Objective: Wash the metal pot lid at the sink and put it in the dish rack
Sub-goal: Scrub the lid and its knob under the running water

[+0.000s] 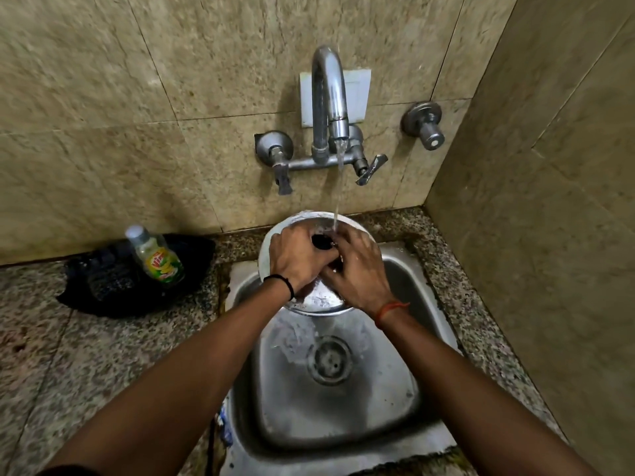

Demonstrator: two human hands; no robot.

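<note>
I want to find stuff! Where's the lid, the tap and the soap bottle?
metal pot lid (318, 298): head view, bare wet part near its lower rim.
tap (328, 97): head view, curved spout.
soap bottle (161, 264): head view, its label.

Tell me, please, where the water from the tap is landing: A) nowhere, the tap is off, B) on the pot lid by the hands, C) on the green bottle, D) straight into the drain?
B: the stream drops from the tap onto the pot lid, where the left hand and right hand meet near its black knob.
</note>
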